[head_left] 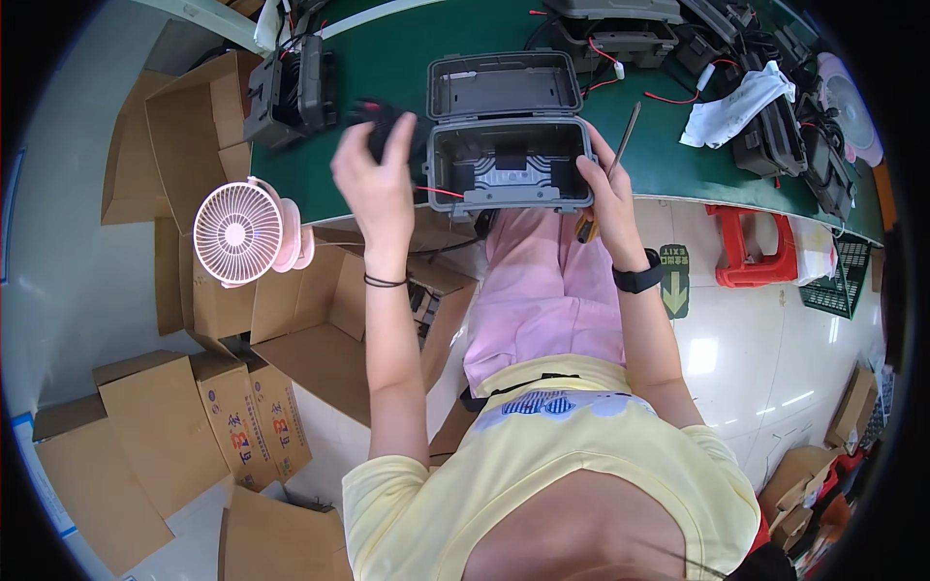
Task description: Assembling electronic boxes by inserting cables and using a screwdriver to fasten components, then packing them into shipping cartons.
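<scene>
In front of me at the table's near edge stands a grey plastic box, its lid swung back and its inside showing. A thin red wire runs over the box's left wall. My right hand grips the box's right end and also holds a screwdriver, blade pointing up and away, handle below the palm. Left of the box, my left hand is curled round a black cable bundle, which is smeared by motion.
Another open grey box stands at the table's left, with a pink fan near its edge. More grey boxes with wires and a white packet lie right. Cardboard cartons crowd the left floor; a red stool stands right.
</scene>
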Demonstrator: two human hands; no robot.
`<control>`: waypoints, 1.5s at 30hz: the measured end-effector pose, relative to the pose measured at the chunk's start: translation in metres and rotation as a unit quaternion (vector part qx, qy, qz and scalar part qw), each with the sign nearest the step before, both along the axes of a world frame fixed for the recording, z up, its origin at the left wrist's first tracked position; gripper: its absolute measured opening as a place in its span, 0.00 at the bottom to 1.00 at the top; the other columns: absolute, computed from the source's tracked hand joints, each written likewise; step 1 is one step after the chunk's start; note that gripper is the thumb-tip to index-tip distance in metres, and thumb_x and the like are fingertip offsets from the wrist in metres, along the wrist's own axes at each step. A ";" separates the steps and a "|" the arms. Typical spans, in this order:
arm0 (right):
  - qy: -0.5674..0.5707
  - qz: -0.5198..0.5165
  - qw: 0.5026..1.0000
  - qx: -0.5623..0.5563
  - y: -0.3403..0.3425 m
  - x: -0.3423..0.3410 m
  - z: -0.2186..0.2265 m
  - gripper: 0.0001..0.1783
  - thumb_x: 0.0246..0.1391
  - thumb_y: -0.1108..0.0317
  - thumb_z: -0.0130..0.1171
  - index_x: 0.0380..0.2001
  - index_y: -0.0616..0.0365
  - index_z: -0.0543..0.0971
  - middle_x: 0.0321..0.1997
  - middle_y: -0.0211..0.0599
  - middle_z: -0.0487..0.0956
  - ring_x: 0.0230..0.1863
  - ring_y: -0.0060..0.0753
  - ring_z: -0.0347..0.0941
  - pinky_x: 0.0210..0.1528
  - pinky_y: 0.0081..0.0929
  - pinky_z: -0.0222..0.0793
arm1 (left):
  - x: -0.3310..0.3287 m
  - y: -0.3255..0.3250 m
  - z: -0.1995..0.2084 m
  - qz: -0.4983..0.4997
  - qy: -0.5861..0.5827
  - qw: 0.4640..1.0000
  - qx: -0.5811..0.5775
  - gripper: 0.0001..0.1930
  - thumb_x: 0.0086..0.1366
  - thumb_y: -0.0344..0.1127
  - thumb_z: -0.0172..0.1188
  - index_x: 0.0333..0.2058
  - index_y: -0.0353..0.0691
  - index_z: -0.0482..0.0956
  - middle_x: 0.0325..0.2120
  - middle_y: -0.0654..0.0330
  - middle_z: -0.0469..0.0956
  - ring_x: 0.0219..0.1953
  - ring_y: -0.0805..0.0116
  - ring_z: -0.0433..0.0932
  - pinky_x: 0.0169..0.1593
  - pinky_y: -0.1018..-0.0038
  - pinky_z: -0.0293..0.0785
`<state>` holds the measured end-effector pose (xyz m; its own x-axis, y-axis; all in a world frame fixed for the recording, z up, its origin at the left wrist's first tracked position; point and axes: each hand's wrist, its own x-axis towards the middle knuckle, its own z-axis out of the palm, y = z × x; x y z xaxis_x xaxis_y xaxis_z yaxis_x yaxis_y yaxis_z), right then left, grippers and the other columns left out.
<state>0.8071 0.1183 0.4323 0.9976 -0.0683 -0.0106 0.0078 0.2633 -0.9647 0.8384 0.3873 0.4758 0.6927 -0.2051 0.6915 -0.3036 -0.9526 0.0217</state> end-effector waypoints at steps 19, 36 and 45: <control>0.010 0.007 1.000 0.008 -0.008 0.002 0.002 0.30 0.66 0.65 0.51 0.69 0.65 0.63 0.59 0.40 0.76 0.55 0.23 0.74 0.58 0.20 0.68 | -0.056 -0.033 -0.005 -0.242 0.036 0.957 -0.157 0.28 0.61 0.32 0.68 0.58 0.35 0.68 0.30 0.56 0.76 0.26 0.57 0.76 0.32 0.70 0.73; 0.002 0.013 1.000 -0.007 -0.013 0.005 -0.005 0.30 0.66 0.63 0.53 0.68 0.62 0.64 0.59 0.39 0.76 0.56 0.25 0.72 0.59 0.22 0.66 | -0.009 -0.047 0.028 -0.184 0.303 0.931 0.089 0.12 0.48 0.25 0.62 0.31 0.46 0.89 0.32 0.60 0.78 0.38 0.59 0.80 0.41 0.68 0.78; -0.010 -0.061 0.981 -0.186 -0.030 0.069 0.003 0.35 0.58 0.49 0.64 0.60 0.65 0.73 0.50 0.39 0.80 0.41 0.23 0.75 0.47 0.20 0.69 | -0.008 -0.058 0.031 -0.173 0.266 0.948 -0.024 0.20 0.46 0.26 0.70 0.42 0.41 0.85 0.39 0.55 0.80 0.33 0.58 0.82 0.38 0.65 0.80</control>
